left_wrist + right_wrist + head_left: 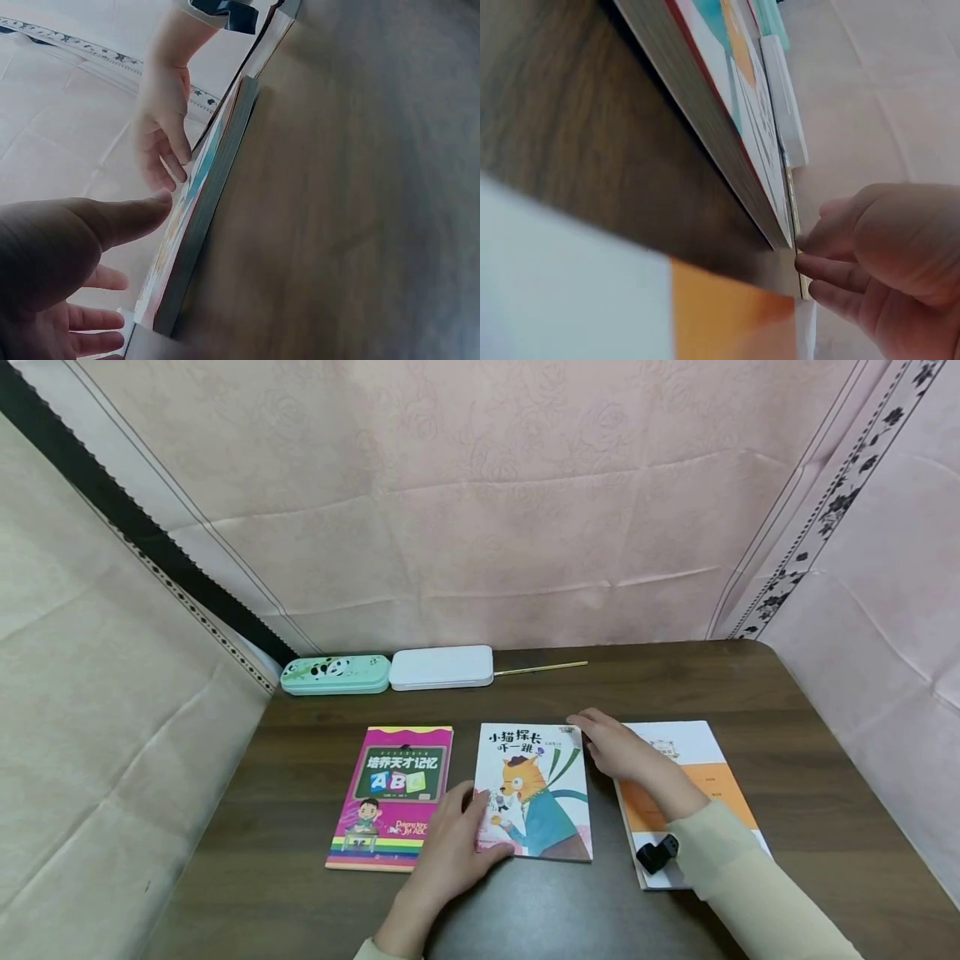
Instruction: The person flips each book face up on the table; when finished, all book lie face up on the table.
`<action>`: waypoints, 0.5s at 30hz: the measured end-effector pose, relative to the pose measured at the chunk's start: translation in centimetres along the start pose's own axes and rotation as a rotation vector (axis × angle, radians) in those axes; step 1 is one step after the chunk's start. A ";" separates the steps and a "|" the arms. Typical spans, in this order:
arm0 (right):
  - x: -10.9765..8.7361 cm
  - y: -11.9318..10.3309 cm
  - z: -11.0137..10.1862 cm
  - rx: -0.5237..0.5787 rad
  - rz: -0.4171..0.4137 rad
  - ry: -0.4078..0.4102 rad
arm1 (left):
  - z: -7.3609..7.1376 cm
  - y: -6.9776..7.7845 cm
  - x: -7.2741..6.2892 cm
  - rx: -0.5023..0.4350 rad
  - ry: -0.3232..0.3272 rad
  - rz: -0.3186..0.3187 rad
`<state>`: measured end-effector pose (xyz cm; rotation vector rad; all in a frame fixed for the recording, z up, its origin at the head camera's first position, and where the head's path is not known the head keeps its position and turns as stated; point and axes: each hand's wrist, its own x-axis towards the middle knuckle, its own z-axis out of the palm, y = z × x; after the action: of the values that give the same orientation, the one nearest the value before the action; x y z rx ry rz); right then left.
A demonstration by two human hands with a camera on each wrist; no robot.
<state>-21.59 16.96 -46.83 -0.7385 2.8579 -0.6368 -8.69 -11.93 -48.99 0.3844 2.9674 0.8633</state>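
A picture book with an orange cat on its cover (536,802) lies flat in the middle of the dark wooden table. At its lower left corner, my left hand (453,843) has fingers spread along the left side and thumb by the bottom edge. The left wrist view shows that thumb (127,221) extended over the book's cover side. My right hand (618,747) is at the book's upper right corner. In the right wrist view, its fingertips (814,266) come right up to that corner, fingers loosely bent.
Left of the cat book lies a pink book (390,802). To the right, an orange and white book (693,777) lies partly under my right forearm. Along the back stand a green panda case (336,675), a white case (442,668) and a thin gold stick (542,668).
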 end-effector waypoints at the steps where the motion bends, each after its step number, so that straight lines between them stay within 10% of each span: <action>1: -0.1 0.1 -0.1 0.006 -0.002 0.015 | 0.0 0.1 0.1 0.006 -0.001 0.009; 15: -1.6 2.6 -1.7 0.079 0.053 0.088 | 0.8 1.7 1.7 0.017 -0.042 0.067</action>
<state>-21.71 20.37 -46.40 -0.6364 2.9010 -0.7878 -9.90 -9.75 -48.71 0.4993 2.9408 0.8256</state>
